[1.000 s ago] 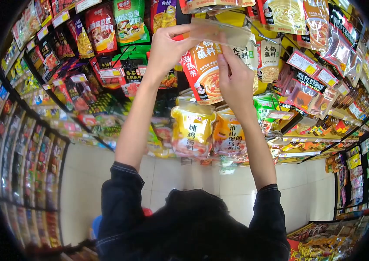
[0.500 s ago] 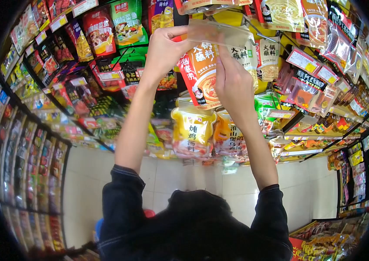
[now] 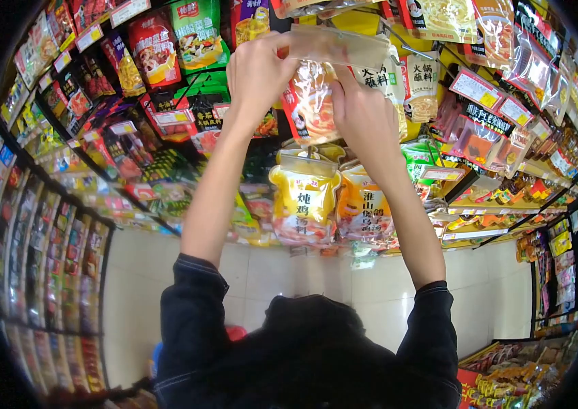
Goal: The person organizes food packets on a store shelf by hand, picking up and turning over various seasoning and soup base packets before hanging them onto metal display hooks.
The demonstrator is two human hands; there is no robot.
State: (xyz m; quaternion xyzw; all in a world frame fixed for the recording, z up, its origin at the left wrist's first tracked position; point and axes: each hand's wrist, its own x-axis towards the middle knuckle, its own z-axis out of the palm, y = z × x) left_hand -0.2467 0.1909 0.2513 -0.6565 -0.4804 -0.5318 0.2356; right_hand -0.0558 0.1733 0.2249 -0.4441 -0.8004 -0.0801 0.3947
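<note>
Both my hands reach up to a red and orange hot pot dipping sauce packet (image 3: 313, 102) among the hanging goods. My left hand (image 3: 259, 73) is closed at its upper left corner, with the fingertips partly hidden. My right hand (image 3: 365, 109) grips its right side, the index finger pointing up. A clear plastic tag holder (image 3: 336, 46) crosses in front of the packet's top and hides it. Pale dipping sauce packets (image 3: 420, 88) hang to the right. Below is a yellow chicken soup seasoning bag (image 3: 304, 201), beside an orange soup seasoning bag (image 3: 364, 208).
Red (image 3: 154, 54) and green seasoning pouches (image 3: 199, 37) hang at the left. Price tags (image 3: 476, 90) and metal hooks stick out at the right. Tall stocked shelves (image 3: 43, 252) curve along the left side. Pale tiled floor (image 3: 473, 293) lies below, with another goods display (image 3: 521, 382) at lower right.
The dipping sauce packet has moved up and back, so more of its top is behind the tag holder. My right hand has shifted slightly with it. The soup bags below show more fully.
</note>
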